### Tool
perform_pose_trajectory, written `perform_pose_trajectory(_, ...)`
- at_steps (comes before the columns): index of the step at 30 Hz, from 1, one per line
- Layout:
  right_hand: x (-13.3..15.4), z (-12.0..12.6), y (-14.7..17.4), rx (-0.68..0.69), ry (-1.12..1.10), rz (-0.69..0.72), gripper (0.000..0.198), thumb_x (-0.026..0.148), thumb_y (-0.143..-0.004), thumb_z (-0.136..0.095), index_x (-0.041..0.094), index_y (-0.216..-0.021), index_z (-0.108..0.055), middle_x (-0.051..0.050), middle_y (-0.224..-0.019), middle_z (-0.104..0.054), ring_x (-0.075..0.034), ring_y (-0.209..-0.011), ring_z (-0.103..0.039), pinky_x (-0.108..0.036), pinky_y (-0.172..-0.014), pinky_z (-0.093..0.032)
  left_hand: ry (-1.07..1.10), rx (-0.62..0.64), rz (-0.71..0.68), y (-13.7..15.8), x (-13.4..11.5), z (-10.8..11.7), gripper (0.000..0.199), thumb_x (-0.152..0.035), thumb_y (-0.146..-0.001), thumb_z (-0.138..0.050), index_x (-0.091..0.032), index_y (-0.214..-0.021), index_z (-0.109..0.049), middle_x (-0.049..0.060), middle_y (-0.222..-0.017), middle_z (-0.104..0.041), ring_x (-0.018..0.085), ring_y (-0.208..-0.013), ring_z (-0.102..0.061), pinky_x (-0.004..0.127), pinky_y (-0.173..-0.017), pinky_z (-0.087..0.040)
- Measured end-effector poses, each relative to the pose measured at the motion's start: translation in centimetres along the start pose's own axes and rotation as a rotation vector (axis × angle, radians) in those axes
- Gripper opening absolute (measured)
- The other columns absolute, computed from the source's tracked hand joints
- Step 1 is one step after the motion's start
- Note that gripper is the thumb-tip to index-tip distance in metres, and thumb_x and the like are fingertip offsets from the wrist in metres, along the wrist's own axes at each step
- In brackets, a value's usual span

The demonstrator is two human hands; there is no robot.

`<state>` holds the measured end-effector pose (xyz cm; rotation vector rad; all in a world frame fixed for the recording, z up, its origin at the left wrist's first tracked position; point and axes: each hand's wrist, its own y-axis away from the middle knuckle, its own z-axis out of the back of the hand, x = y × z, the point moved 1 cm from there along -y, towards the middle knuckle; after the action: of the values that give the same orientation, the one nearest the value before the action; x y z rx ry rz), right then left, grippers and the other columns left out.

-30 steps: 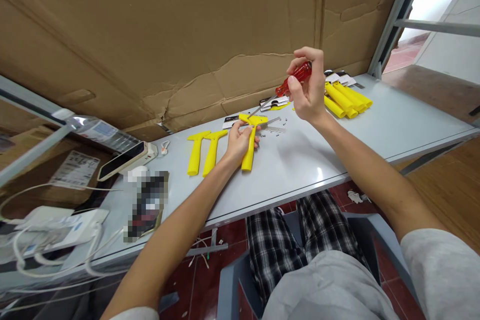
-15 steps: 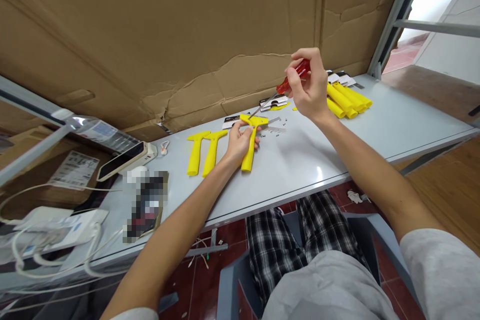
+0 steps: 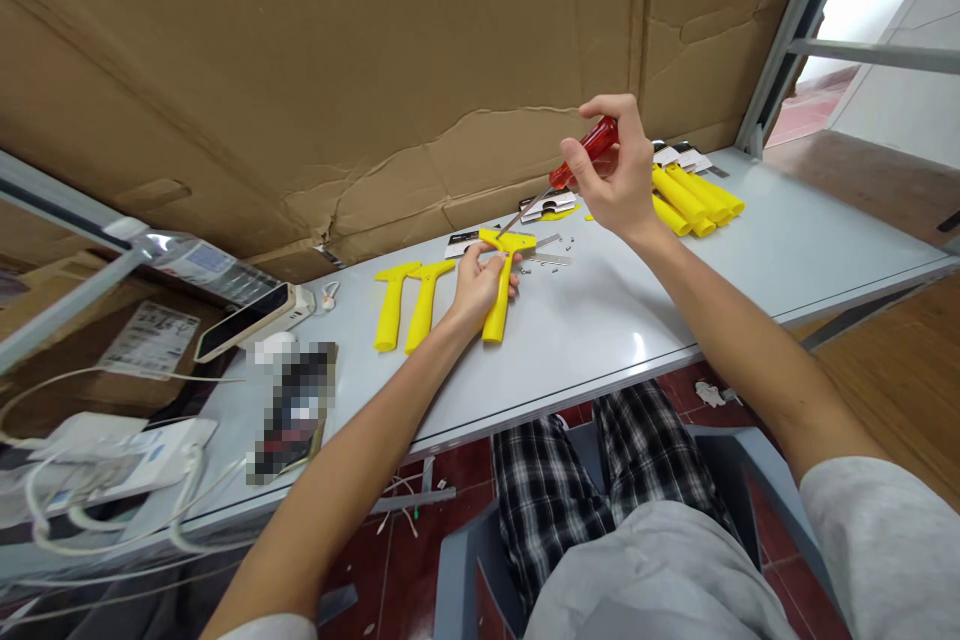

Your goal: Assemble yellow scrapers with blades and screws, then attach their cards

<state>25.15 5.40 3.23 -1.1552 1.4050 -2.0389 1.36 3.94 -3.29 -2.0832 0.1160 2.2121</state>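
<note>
A yellow T-shaped scraper is gripped at its neck by my left hand, fingers wrapped round it. My right hand holds a screwdriver by its red see-through handle; the thumb stands off the handle. The slanting shaft reaches down to the left end of the scraper's head. Two more yellow scrapers lie to the left of my left hand. Just right of the held scraper are thin metal blades and several small screws.
Several yellow handles are piled at the right rear, beside printed cards. More cards lie along the cardboard wall. At left are a phone, a plastic bottle and white cables.
My right thumb has lifted away from the screwdriver's handle, and the handle has shifted slightly left. My left hand and the scraper have stayed in place.
</note>
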Motion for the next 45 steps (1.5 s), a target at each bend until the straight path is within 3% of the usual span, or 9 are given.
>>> perform_pose_trajectory(6,0.66,0.3,0.27,0.056,-0.083,-0.058,0.064,0.079,-0.106,-0.038,0.031,-0.149,-0.044,-0.009,-0.116,-0.07,-0.018,-0.096,-0.073,-0.04,-0.087,-0.07,-0.002,0.002,-0.008,-0.02,0.04,0.05,0.017,-0.024,-0.098,-0.061,-0.023,-0.111,-0.051,0.006,-0.103,-0.082,0.012,-0.055,-0.065,0.025,-0.049,-0.053)
perform_pose_trajectory(12,0.11,0.25,0.02,0.13,-0.118,-0.028,0.072,0.084,-0.104,-0.031,0.034,-0.156,-0.037,-0.009,-0.122,-0.07,-0.018,-0.098,-0.073,-0.038,-0.086,-0.069,0.019,-0.007,0.012,0.06,-0.04,-0.03,0.015,-0.021,-0.099,-0.06,-0.024,-0.11,-0.05,0.006,-0.103,-0.082,0.012,-0.055,-0.065,0.025,-0.048,-0.053)
perform_pose_trajectory(22,-0.17,-0.11,0.15,0.017,-0.032,-0.054,0.072,0.084,-0.103,-0.043,0.031,-0.152,-0.044,-0.004,-0.102,-0.069,-0.014,-0.08,-0.073,-0.034,-0.083,-0.068,0.009,-0.007,0.007,0.02,0.02,0.03,0.016,-0.022,-0.098,-0.061,-0.024,-0.11,-0.05,0.005,-0.102,-0.082,0.012,-0.054,-0.065,0.025,-0.047,-0.053)
perform_pose_trajectory(32,0.3,0.49,0.67,0.156,-0.039,0.016,0.069,0.074,-0.11,-0.027,0.032,-0.165,-0.03,-0.013,-0.135,-0.068,-0.018,-0.101,-0.075,-0.035,-0.084,-0.069,-0.008,-0.003,0.006,0.23,-0.17,-0.06,0.011,-0.021,-0.102,-0.057,-0.023,-0.111,-0.051,0.005,-0.103,-0.081,0.011,-0.054,-0.065,0.025,-0.048,-0.053)
perform_pose_trajectory(40,0.6,0.48,0.4,0.202,-0.008,0.009,0.074,0.077,-0.109,-0.029,0.037,-0.171,-0.023,-0.01,-0.136,-0.067,-0.018,-0.102,-0.077,-0.03,-0.081,-0.068,0.005,-0.012,0.018,0.26,-0.31,0.01,0.01,-0.018,-0.104,-0.055,-0.022,-0.11,-0.05,0.004,-0.101,-0.08,0.012,-0.053,-0.065,0.025,-0.047,-0.052)
perform_pose_trajectory(45,0.35,0.25,0.38,0.13,-0.085,-0.045,0.072,0.077,-0.11,-0.025,0.037,-0.17,-0.025,-0.01,-0.128,-0.071,-0.018,-0.097,-0.079,-0.031,-0.081,-0.069,0.006,-0.009,0.014,0.17,-0.17,0.06,0.011,-0.02,-0.104,-0.056,-0.023,-0.112,-0.049,0.005,-0.103,-0.081,0.012,-0.055,-0.066,0.026,-0.048,-0.053)
